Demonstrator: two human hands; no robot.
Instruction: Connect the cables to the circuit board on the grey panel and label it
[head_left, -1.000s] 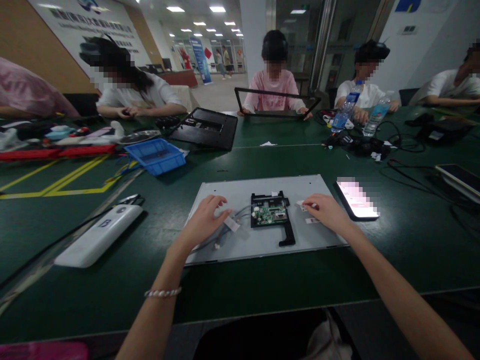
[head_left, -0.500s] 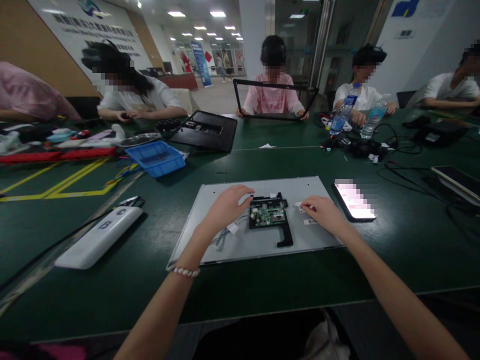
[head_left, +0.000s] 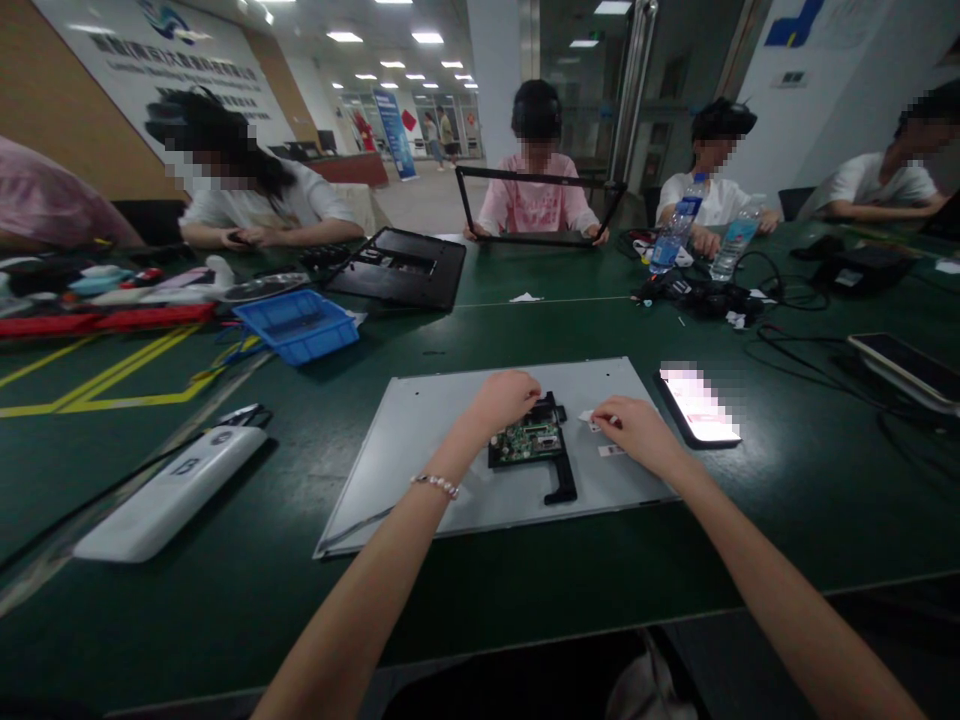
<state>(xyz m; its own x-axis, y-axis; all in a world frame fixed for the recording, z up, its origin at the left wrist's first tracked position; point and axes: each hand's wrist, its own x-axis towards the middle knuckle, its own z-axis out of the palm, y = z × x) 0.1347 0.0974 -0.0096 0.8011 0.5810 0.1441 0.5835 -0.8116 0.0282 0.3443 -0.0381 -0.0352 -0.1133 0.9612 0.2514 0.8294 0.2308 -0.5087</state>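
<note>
A pale grey panel (head_left: 427, 430) lies flat on the green table. Near its middle sits a green circuit board (head_left: 531, 440) in a black bracket (head_left: 564, 478). My left hand (head_left: 510, 395) is over the upper left part of the bracket, fingers bent together; anything between the fingertips is too small to name. To the right of the board, my right hand (head_left: 628, 425) pinches a small white piece (head_left: 589, 419) at the panel's surface. Below it a white label (head_left: 611, 451) is on the panel. My left forearm hides part of the panel.
A lit phone (head_left: 701, 405) lies right of the panel, a white power bank (head_left: 176, 490) to the left. Farther back are a blue tray (head_left: 300, 335), a black cover (head_left: 405, 268) and bottles (head_left: 679, 235). Across the table, a person holds a black frame (head_left: 540, 240).
My left hand has moved right, from the board's left side onto the bracket's top, and its fingers have closed together. My right hand stays at the white piece. The view has shifted slightly.
</note>
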